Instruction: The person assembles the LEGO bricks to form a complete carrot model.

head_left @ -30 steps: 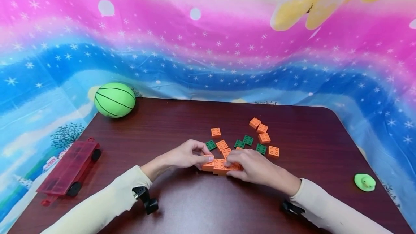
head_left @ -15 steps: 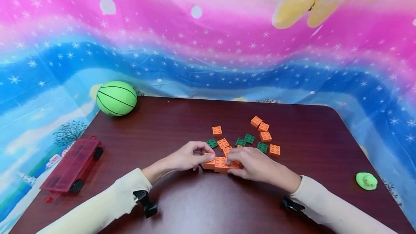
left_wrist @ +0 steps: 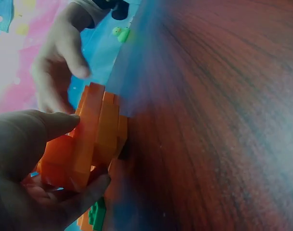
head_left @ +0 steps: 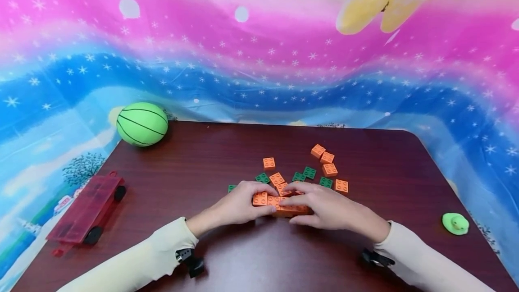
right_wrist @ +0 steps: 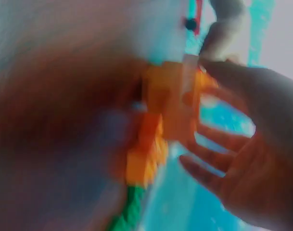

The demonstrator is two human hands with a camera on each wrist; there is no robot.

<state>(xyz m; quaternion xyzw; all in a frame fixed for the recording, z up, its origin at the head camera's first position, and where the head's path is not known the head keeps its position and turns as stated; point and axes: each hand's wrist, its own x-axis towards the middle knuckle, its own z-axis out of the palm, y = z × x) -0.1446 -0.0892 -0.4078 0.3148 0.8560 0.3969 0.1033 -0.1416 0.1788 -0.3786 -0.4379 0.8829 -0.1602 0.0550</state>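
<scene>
A row of joined orange toy building bricks (head_left: 291, 211) lies at the middle of the table, both hands around it. My left hand (head_left: 245, 203) grips its left end, thumb on the near side and fingers behind. The left wrist view shows the stacked bricks (left_wrist: 88, 139) between that thumb and fingers. Over the right end is my right hand (head_left: 326, 206), its fingers spread and loose. In the left wrist view this hand (left_wrist: 55, 62) stands a little off the bricks. The right wrist view is blurred; extended fingers overlap the orange bricks (right_wrist: 170, 101) there.
Loose orange bricks (head_left: 330, 169) and green bricks (head_left: 310, 172) are scattered just behind the hands. A green ball (head_left: 142, 124) sits at the back left corner, a red translucent toy cart (head_left: 85, 211) at the left edge. Near the right edge is a green toy duck (head_left: 455, 223).
My left hand has shifted right and its thumb has come down onto the front of the row. The right hand's fingers have loosened and spread, moving slightly right. A green brick shows behind the left hand.
</scene>
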